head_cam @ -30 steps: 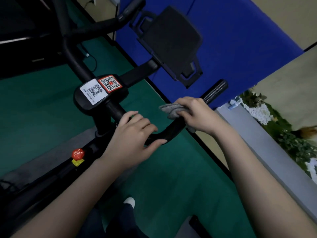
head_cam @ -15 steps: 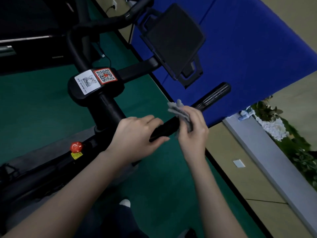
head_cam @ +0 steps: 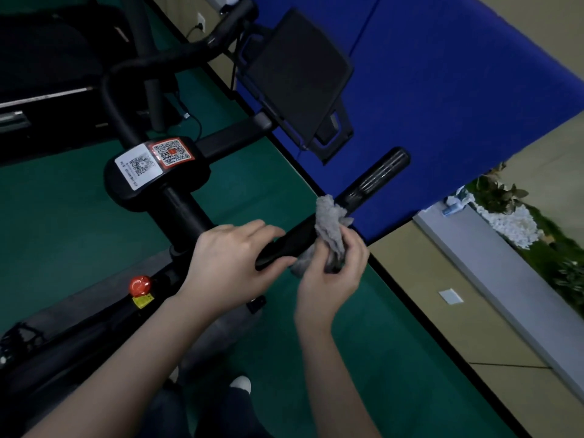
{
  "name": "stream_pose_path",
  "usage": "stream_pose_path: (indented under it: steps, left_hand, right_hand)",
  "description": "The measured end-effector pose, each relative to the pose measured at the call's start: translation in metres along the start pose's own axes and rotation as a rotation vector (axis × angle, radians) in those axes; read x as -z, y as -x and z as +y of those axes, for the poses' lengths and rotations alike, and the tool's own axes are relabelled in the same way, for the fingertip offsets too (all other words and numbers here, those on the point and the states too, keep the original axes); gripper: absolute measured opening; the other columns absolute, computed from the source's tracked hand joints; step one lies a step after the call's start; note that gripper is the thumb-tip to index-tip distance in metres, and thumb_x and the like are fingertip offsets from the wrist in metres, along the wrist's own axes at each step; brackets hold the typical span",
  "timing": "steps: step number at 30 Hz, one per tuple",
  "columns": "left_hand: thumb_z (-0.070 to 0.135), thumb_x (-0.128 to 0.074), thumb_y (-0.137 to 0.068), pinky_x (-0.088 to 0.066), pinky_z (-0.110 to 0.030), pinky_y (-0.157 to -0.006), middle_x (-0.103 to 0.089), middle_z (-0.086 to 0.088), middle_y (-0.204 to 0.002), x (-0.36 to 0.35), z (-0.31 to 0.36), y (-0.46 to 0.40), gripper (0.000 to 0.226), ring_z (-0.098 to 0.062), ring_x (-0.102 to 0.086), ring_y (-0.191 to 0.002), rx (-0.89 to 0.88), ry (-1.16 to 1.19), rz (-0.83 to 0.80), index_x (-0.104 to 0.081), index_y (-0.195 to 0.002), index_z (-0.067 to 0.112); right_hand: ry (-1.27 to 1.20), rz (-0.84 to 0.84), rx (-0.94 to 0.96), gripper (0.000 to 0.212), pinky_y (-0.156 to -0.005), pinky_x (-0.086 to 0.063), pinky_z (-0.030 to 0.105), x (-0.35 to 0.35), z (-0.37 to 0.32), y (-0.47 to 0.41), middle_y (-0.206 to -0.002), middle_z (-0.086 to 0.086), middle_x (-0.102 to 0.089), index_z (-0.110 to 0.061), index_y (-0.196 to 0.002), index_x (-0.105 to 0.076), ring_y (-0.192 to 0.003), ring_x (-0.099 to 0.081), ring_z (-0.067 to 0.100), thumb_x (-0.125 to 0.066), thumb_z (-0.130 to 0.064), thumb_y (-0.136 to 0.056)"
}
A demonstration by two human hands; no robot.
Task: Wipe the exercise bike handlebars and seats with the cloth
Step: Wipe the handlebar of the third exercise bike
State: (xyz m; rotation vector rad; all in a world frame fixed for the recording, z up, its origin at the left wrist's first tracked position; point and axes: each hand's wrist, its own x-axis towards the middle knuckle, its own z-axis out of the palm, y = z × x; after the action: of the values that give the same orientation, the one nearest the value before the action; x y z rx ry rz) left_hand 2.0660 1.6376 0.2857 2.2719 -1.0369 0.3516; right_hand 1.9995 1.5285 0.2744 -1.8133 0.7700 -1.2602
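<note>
Head view: looked down on the front of a black exercise bike standing on green flooring.
Left hand (head_cam: 230, 263): lay over the near part of the handlebar (head_cam: 363, 194), fingers bent across the top of the bar and thumb tucked beneath it, gripping it.
Right hand (head_cam: 335, 276): sat just beside the left, farther along the same bar, palm turned up, fingers curled round the cloth (head_cam: 330, 229) and pinching it against the bar.
Cloth: grey and crumpled, wrapped round the bar about midway along; a tuft stuck up above the bar and another fold hung below it, touching the fingers.
Handlebar: black, ran diagonally from the left hand up toward the right, ending in a ribbed grip that showed bare beyond the cloth.
Centre block (head_cam: 158, 172): black housing on the stem, carrying a white QR label (head_cam: 136, 165) and a red-framed QR label (head_cam: 170, 152) side by side.
Tablet holder (head_cam: 297, 80): dark flat panel mounted ahead of the bars, tilted, in front of a blue mat (head_cam: 458, 90).
Red knob (head_cam: 140, 285): on the frame below the left wrist, above a small yellow sticker.
Seat: not seen.
</note>
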Motion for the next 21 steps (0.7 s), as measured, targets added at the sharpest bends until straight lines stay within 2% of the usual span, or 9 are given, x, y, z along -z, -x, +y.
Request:
stream_pose_path:
  steps: [4,7,11,13,18,21]
  left_hand:
    - [0.059,-0.05,-0.084,-0.04,-0.024,-0.055,-0.063,0.011,-0.076,-0.001,-0.001,0.0,0.04,-0.019,-0.06,-0.057,-0.01,0.027,0.0,-0.069,-0.097,0.026]
    - [0.058,-0.05,-0.085,-0.044,-0.026,-0.055,-0.063,0.01,-0.077,-0.001,-0.001,0.001,0.039,-0.019,-0.059,-0.056,-0.015,0.039,0.005,-0.068,-0.097,0.026]
    - [0.056,-0.054,-0.085,-0.044,-0.027,-0.055,-0.063,0.01,-0.077,-0.002,-0.001,0.001,0.036,-0.019,-0.059,-0.056,-0.033,0.028,0.01,-0.068,-0.097,0.025]
    - [0.055,-0.055,-0.085,-0.044,-0.027,-0.055,-0.063,0.01,-0.077,-0.002,-0.002,0.002,0.036,-0.019,-0.059,-0.056,-0.036,0.019,0.009,-0.068,-0.097,0.024]
    - [0.057,-0.052,-0.085,-0.044,-0.027,-0.054,-0.063,0.01,-0.075,-0.003,-0.002,0.003,0.039,-0.019,-0.057,-0.054,-0.022,0.008,-0.007,-0.069,-0.098,0.025]
    - [0.06,-0.048,-0.085,-0.046,-0.027,-0.055,-0.064,0.012,-0.078,-0.001,-0.002,0.003,0.042,-0.019,-0.058,-0.055,-0.008,0.023,-0.03,-0.069,-0.099,0.026]
  right_hand:
    - [-0.074,0.085,-0.156,0.021,-0.078,-0.043,0.01,-0.005,0.001,-0.011,-0.107,0.011,-0.058,-0.014,-0.108,-0.061,-0.095,-0.058,0.013,-0.056,-0.006,-0.089]
    - [-0.115,0.165,-0.228,0.021,-0.077,-0.045,0.013,-0.013,0.005,-0.025,-0.106,0.015,-0.059,-0.009,-0.11,-0.061,-0.091,-0.058,0.011,-0.054,-0.011,-0.09]
    - [-0.149,0.155,-0.263,0.023,-0.082,-0.053,0.035,-0.018,0.004,-0.005,-0.106,0.016,-0.06,-0.008,-0.112,-0.059,-0.096,-0.061,0.026,-0.054,-0.017,-0.091]
    - [-0.171,0.152,-0.272,0.023,-0.083,-0.053,0.04,-0.017,0.002,0.006,-0.104,0.015,-0.061,-0.009,-0.11,-0.059,-0.096,-0.061,0.028,-0.055,-0.021,-0.091]
    - [-0.208,0.26,-0.373,0.021,-0.084,-0.053,0.032,-0.02,0.003,-0.017,-0.106,0.013,-0.063,-0.009,-0.109,-0.059,-0.096,-0.062,0.022,-0.055,-0.015,-0.089]
    - [-0.232,0.3,-0.408,0.012,-0.079,-0.051,0.026,-0.025,0.004,-0.028,-0.101,0.015,-0.063,-0.007,-0.105,-0.059,-0.086,-0.061,0.015,-0.055,-0.007,-0.094]
